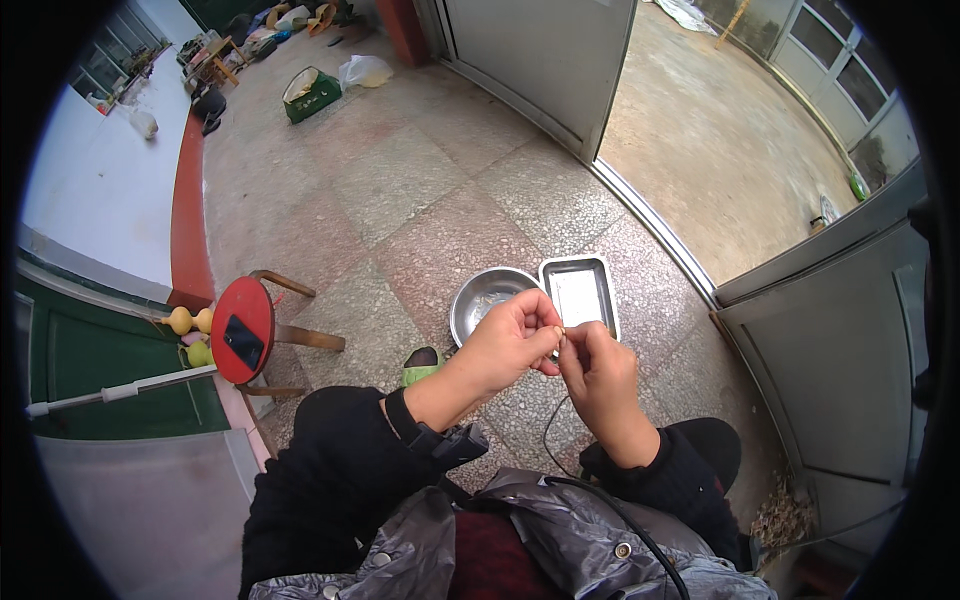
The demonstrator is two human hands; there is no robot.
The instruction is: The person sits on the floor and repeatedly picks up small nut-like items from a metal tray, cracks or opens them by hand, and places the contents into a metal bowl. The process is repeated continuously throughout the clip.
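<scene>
My left hand (511,336) and my right hand (606,379) meet fingertip to fingertip in front of me. Between them they pinch a small pale-yellow piece (563,331), too tiny to identify and mostly covered by the fingers. Below the left hand, a round stainless steel bowl (466,300) rests on the floor with a few small pale bits inside. Touching or nearly touching its right side is a rectangular metal tray (606,289) with a bright bottom. The hands hide the near edges of both vessels.
A red-topped stool (241,300) bearing a phone (244,341) stands at the left, beside several gourds (180,320). My green slipper (421,369) is left of the bowl. A metal sliding door (540,67) and its floor track (652,229) run along the right. A black cable (630,521) crosses my lap.
</scene>
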